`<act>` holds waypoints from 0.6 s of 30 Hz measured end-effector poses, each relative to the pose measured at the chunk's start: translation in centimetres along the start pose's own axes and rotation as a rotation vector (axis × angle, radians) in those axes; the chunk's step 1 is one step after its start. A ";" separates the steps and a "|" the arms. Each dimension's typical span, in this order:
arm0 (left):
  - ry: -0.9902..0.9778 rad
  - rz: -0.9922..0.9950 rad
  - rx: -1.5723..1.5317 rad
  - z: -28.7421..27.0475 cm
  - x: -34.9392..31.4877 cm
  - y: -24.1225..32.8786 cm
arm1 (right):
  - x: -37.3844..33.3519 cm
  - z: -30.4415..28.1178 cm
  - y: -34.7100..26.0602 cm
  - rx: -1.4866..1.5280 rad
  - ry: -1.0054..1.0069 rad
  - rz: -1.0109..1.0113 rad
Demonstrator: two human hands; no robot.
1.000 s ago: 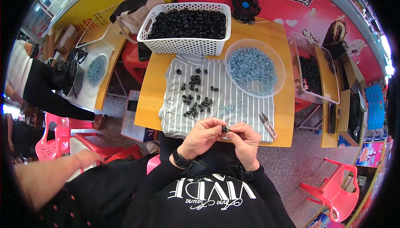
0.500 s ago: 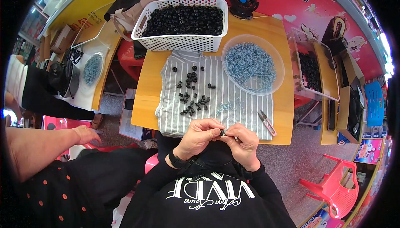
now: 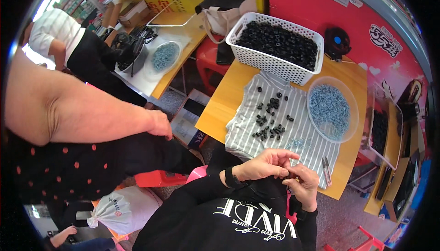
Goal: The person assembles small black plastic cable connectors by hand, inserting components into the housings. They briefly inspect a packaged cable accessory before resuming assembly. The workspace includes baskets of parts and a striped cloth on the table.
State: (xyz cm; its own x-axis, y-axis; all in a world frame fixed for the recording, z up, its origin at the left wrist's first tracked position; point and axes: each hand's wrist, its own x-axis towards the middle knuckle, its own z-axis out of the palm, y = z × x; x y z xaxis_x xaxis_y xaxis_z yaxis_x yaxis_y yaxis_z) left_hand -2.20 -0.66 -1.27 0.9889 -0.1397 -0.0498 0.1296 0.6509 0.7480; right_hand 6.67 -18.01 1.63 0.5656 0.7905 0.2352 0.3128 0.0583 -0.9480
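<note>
My left hand [image 3: 263, 165] and my right hand [image 3: 304, 182] meet over the near edge of a grey-and-white striped cloth [image 3: 243, 132]. Between their fingertips is a small dark piece [image 3: 290, 175], mostly covered; it looks like the black parts. My left thumb presses toward it while some left fingers stretch out; my right fingers are curled in a pinch. Several small black parts [image 3: 271, 131] lie scattered on the cloth. Closer to my hands is a sprinkle of tiny pale-blue bits [image 3: 300, 144]. Thread snips [image 3: 327, 172] with pinkish handles lie right of my right hand.
A white perforated basket [image 3: 270, 62] full of black parts stands at the table's back. Right of the cloth is a clear round bowl [image 3: 354, 129] of pale-blue bits. A black fan [image 3: 337, 42] stands behind. Another person's forearm [image 3: 96, 113] extends at left, beside a white sack [image 3: 123, 209].
The view has swung left, so the table and my hands appear further right and tilted. My left fingers have opened out somewhat; the hands stay together.
</note>
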 end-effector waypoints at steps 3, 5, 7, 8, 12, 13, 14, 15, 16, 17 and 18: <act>-0.045 -0.047 -0.001 0.2 -0.4 0.8 | -0.1 -0.4 0.2 -0.018 -0.081 -0.066; -0.082 -0.092 0.033 0.1 -0.4 0.5 | -0.1 -0.5 0.0 -0.046 -0.105 -0.069; -0.093 -0.090 0.030 0.0 -0.7 -0.3 | -0.6 -0.5 -0.1 -0.071 -0.147 -0.061; -0.092 -0.090 0.032 0.1 -0.8 -0.4 | -0.7 -0.4 -0.1 -0.082 -0.139 -0.081; -0.001 -0.073 0.030 1.2 -1.0 -0.3 | -1.3 0.1 0.1 -0.123 -0.095 -0.117; -0.006 -0.075 0.035 1.1 -1.0 -0.3 | -1.2 0.4 -0.1 -0.135 -0.079 -0.130; -0.011 -0.077 0.039 1.0 -1.1 -0.4 | -1.0 0.6 -0.4 -0.147 -0.063 -0.143; -0.016 -0.079 0.044 0.8 -1.2 -0.6 | -0.9 0.8 -0.6 -0.159 -0.047 -0.155; -0.022 -0.059 0.031 1.0 -1.1 -0.7 | -0.9 0.9 -0.6 -0.162 -0.048 -0.159; -0.017 -0.062 0.049 0.9 -1.1 -0.6 | -0.9 0.9 -0.6 -0.166 -0.047 -0.163; -0.012 -0.066 0.068 0.9 -1.1 -0.4 | -0.8 0.9 -0.6 -0.169 -0.047 -0.167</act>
State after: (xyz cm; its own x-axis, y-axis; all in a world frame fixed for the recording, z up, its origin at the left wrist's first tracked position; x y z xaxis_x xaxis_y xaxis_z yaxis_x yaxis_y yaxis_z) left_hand -3.45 -1.39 -0.93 0.9774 -0.1901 -0.0923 0.1886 0.5882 0.7864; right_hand 5.29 -18.13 1.82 0.4607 0.8061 0.3714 0.5241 0.0907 -0.8468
